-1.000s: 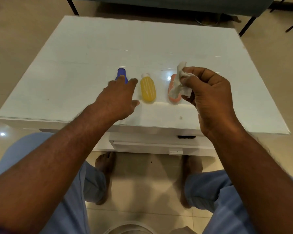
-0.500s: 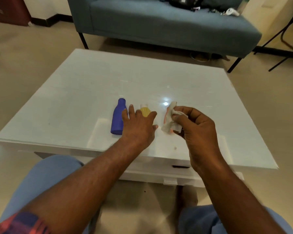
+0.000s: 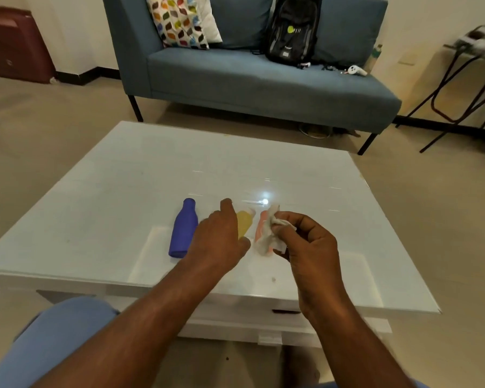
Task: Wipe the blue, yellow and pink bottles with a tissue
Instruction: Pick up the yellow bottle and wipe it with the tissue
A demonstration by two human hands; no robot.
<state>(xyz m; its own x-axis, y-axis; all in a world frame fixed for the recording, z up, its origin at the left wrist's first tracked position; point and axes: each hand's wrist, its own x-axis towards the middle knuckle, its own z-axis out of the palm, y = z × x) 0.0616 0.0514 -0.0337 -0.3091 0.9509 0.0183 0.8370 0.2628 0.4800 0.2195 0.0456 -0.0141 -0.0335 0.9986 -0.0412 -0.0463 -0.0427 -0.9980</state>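
Three small bottles lie on their sides in a row on the white glass-topped coffee table (image 3: 123, 208), necks pointing toward twelve o'clock; the blue bottle (image 3: 183, 229) is at the nine o'clock end, fully in view and untouched; the yellow bottle (image 3: 244, 224) is in the middle, partly covered by the left hand (image 3: 220, 238); the pink bottle (image 3: 262, 229) is at the three o'clock end, mostly hidden behind the white tissue (image 3: 268, 236).

The left hand hovers palm down with fingers loosely spread, gripping nothing, its fingertips over the gap between the blue and yellow bottles; whether it touches the yellow one cannot be told.

The right hand (image 3: 308, 242) is closed on the crumpled tissue, pinching it between thumb and fingers just above the pink bottle.

At twelve o'clock beyond the table stands a blue sofa (image 3: 263, 79) carrying a patterned cushion (image 3: 179, 23) and a black backpack (image 3: 291, 29).
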